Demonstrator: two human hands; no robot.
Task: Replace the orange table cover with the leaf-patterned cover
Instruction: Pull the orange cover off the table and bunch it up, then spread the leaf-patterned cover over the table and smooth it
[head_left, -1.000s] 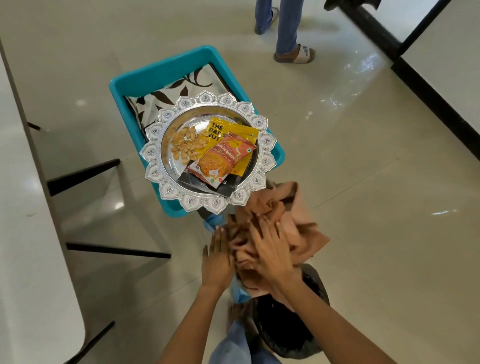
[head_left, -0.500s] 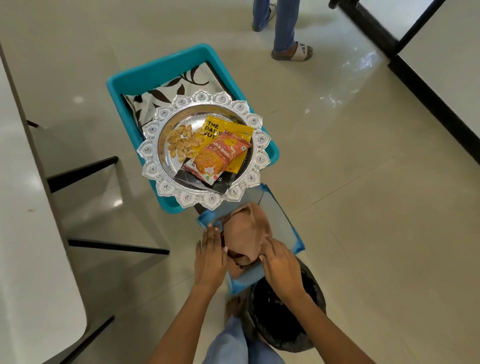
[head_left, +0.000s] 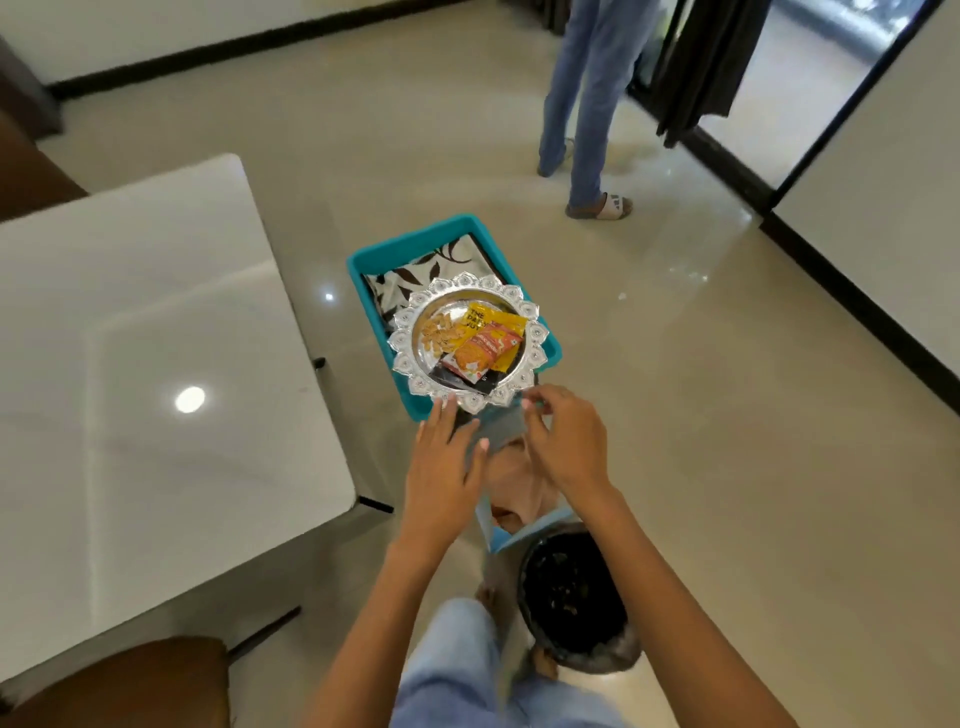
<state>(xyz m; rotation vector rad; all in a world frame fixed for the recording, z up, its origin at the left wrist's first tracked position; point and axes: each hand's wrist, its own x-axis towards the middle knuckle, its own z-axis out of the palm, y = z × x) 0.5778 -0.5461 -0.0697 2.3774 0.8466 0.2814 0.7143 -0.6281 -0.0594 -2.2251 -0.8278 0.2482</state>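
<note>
At the bottom of the frame are the person's legs in light jeans (head_left: 457, 670), and just right of them stands a black bin (head_left: 571, 592) on the floor (head_left: 727, 467). A brown chair seat (head_left: 130, 686) shows in the lower left corner. Above the bin, in the centre of the frame, lies the orange table cover (head_left: 514, 483), crumpled inside a small blue container (head_left: 524, 535); most of the container is hidden by the arms.

The left hand (head_left: 444, 457) is over the left side of this container with fingers straight and spread, grasping nothing; its fingertips reach the near rim of the silver tray (head_left: 405, 358). The right hand (head_left: 566, 441) hovers over the container with fingers loosely bent. I cannot tell if it pinches something small at the fingertips.

The tray rests on top of a teal basin (head_left: 374, 260) and carries loose almonds (head_left: 439, 332), a yellow snack packet (head_left: 493, 319) and an orange snack packet (head_left: 485, 351). Inside the basin, partly under the tray, lies the folded leaf-patterned cover (head_left: 415, 273), white with dark leaves.

The white table (head_left: 130, 338) fills the left of the frame, bare of any cloth. In the upper right stands another person in jeans and sandals (head_left: 587, 104), beside a dark curtain (head_left: 706, 67).
</note>
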